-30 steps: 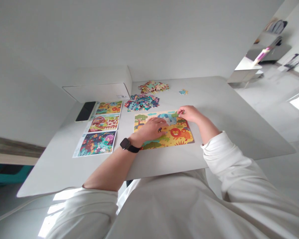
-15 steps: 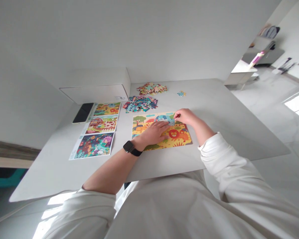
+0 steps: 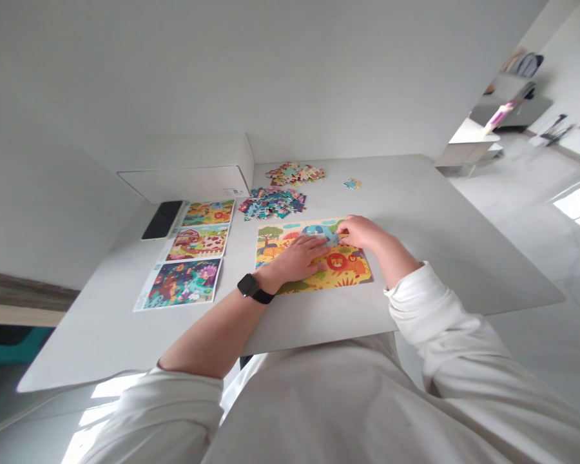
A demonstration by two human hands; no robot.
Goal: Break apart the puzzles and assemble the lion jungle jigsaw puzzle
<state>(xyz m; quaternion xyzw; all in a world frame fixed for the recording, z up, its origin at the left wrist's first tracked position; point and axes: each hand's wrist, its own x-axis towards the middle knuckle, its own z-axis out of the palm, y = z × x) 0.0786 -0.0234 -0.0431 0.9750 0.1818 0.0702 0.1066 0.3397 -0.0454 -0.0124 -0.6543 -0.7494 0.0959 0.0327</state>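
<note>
A jigsaw puzzle [image 3: 345,274] with animals on a yellow ground, a lion among them, lies flat on the table in front of me. My left hand [image 3: 302,258], a black watch [image 3: 254,287] at its wrist, rests over the puzzle's middle, fingers stretched out and palm down. At the upper right part of the puzzle, beside the blue elephant, my right hand [image 3: 360,232] is bent down with thumb and fingers pinched on a puzzle piece. The fingers partly hide that piece, and my left hand covers the centre of the picture.
Two heaps of loose pieces, one dark teal [image 3: 273,203] and one reddish [image 3: 294,173], lie behind the puzzle. A small blue piece cluster [image 3: 352,183] sits to their right. On the left are picture sheets [image 3: 183,282], a phone [image 3: 162,220] and a white box [image 3: 183,183].
My right hand has shifted slightly, its fingertips moving lower onto the puzzle's upper right part. My left hand stays flat in about the same place.
</note>
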